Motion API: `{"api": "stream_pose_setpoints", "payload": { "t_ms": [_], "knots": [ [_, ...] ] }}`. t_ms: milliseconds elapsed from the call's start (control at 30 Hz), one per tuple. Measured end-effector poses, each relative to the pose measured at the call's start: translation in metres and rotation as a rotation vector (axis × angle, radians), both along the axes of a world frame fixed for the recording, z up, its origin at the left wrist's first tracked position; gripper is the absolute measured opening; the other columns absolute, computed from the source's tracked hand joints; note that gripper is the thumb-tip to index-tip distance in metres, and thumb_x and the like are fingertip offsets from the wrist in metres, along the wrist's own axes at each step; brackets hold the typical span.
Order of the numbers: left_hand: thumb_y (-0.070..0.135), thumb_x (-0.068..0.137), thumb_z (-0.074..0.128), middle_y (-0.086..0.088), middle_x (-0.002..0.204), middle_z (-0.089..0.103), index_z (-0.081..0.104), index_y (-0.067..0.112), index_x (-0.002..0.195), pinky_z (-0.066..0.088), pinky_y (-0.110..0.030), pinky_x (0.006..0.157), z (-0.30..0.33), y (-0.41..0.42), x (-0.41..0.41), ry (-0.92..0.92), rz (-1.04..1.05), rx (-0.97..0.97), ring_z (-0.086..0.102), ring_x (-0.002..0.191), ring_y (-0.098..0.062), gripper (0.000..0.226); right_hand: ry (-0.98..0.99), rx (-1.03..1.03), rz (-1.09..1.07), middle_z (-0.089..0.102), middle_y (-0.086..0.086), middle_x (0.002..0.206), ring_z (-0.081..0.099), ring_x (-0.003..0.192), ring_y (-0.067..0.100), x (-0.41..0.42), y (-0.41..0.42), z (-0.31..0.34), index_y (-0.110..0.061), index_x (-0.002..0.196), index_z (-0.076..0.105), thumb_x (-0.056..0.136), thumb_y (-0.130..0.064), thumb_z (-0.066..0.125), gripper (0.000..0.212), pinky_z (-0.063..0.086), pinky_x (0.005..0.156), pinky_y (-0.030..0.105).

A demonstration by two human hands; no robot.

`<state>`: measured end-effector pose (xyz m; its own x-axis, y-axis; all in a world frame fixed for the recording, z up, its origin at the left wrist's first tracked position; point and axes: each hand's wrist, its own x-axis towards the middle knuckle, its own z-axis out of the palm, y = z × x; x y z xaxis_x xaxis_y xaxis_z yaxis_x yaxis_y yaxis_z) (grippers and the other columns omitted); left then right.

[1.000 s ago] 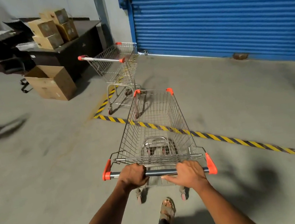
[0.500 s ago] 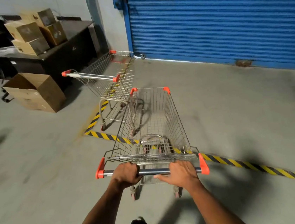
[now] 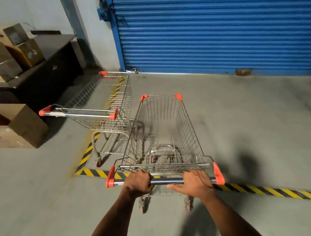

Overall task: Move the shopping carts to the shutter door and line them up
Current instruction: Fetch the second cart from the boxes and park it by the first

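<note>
While both my hands are on the handle (image 3: 165, 180), left hand (image 3: 138, 184) is wrapped tight around the bar and right hand (image 3: 194, 183) sits on top with the fingers hooked over it, thumb sticking out loose. So that's my grip on the cart (image 3: 164, 136), which is empty and pointing at the shutter (image 3: 217, 23), rear wheels about on the striped tape (image 3: 275, 189) and the basket already past it.

Second cart (image 3: 109, 107) is parked just to the left, nose up near the shutter's left corner, angled a bit toward mine, and the two baskets look like they're almost touching. Can't tell if they actually are.

Progress-wise I'd say one cart is roughly placed and mine is most of the way in. What's left, I reckon: roll it closer to the shutter and square the pair up side by side, since they aren't parallel yet. Boxes (image 3: 6, 125) and a desk (image 3: 48, 71) sit off left.
</note>
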<state>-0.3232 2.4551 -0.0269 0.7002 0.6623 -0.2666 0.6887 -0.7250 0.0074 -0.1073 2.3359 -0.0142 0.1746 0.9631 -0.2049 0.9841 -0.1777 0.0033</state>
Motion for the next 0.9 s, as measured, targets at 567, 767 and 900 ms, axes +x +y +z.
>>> {"api": "stream_pose_setpoints", "payload": {
  "t_ms": [567, 767, 900],
  "knots": [
    [0.058, 0.088, 0.049, -0.008, 0.100, 0.072, 0.066, 0.018, 0.103, 0.054, -0.039, 0.079, -0.003, 0.216, 0.108, 0.013, -0.046, 0.003, 0.069, 0.094, -0.032, 0.046, -0.043, -0.002, -0.045, 0.070, 0.000, 0.083, 0.070, 0.081, 0.024, 0.102, 0.206, -0.006, -0.023, 0.078, 0.057, 0.072, -0.105, 0.019, 0.091, 0.045, 0.071, 0.036],
    [0.055, 0.090, 0.050, -0.007, 0.096, 0.073, 0.067, 0.017, 0.101, 0.055, -0.038, 0.078, -0.004, 0.275, 0.144, 0.030, -0.056, -0.005, 0.070, 0.090, -0.030, 0.042, -0.053, 0.017, -0.036, 0.070, 0.001, 0.082, 0.071, 0.081, 0.025, 0.138, 0.262, -0.009, -0.023, 0.077, 0.056, 0.075, -0.104, 0.021, 0.088, 0.041, 0.067, 0.035],
    [0.053, 0.092, 0.050, -0.006, 0.095, 0.072, 0.066, 0.019, 0.101, 0.054, -0.036, 0.076, -0.003, 0.298, 0.158, 0.034, -0.050, -0.019, 0.069, 0.089, -0.028, 0.039, -0.056, 0.022, -0.029, 0.071, 0.001, 0.084, 0.071, 0.084, 0.025, 0.154, 0.287, -0.010, -0.023, 0.079, 0.058, 0.076, -0.103, 0.024, 0.087, 0.042, 0.068, 0.036]
  ]
}}
